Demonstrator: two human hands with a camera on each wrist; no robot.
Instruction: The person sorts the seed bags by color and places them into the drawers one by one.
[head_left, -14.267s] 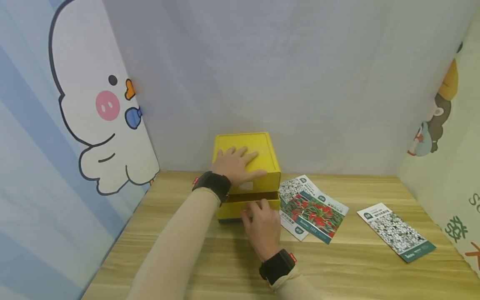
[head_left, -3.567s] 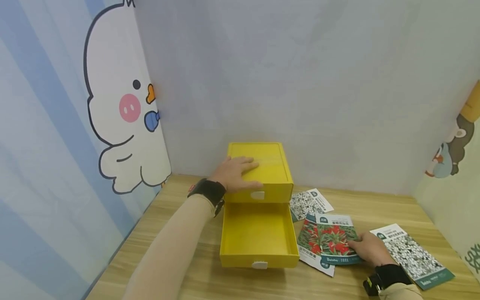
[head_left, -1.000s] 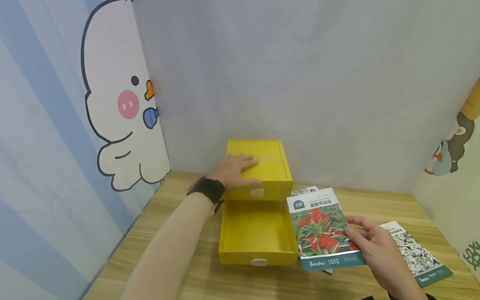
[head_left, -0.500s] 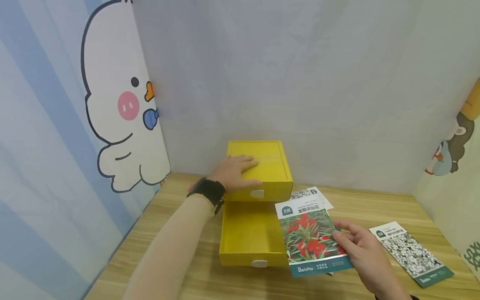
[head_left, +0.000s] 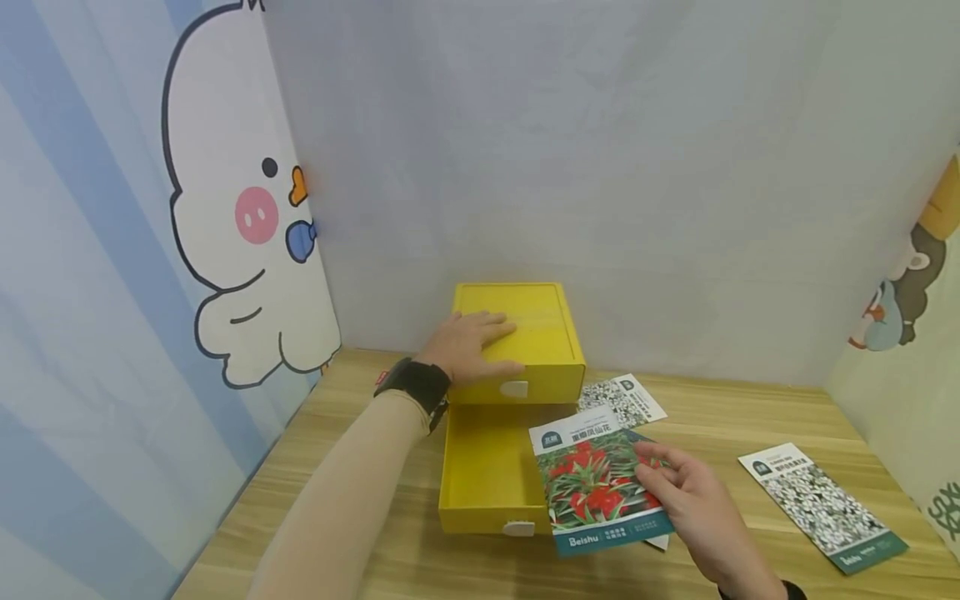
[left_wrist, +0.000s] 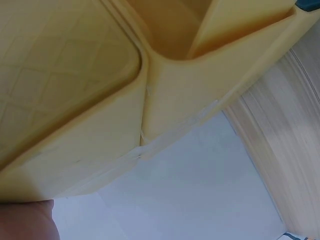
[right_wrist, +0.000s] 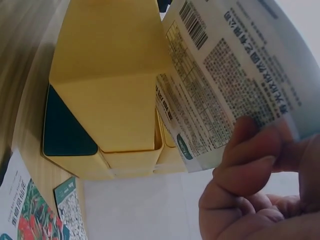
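Note:
My left hand point(head_left: 468, 346) lies with spread fingers on top of a yellow drawer box point(head_left: 536, 321); its thumb reaches over the front edge. The lower drawer point(head_left: 487, 467) is pulled out, and its visible floor is bare. Between thumb and fingers, my right hand point(head_left: 693, 504) pinches the right edge of a seed packet point(head_left: 596, 479) with red flowers on it. The packet overlaps the drawer's right side in the head view. Its printed back point(right_wrist: 210, 85) with a barcode faces the right wrist camera. The left wrist view shows the box side point(left_wrist: 185, 95) close up.
A white-flower packet point(head_left: 622, 400) lies right of the box. Another white-flower packet point(head_left: 821, 504) is farther right on the wooden table point(head_left: 375, 550). Beneath the held packet, a red-flower packet point(right_wrist: 35, 210) shows on the table. Grey curtain point(head_left: 637, 208) stands behind.
Since the oldest frame the lower drawer has come out. The right hand has lifted the red-flower packet off the table and carried it left, across the drawer's right side. The left hand stays put lately.

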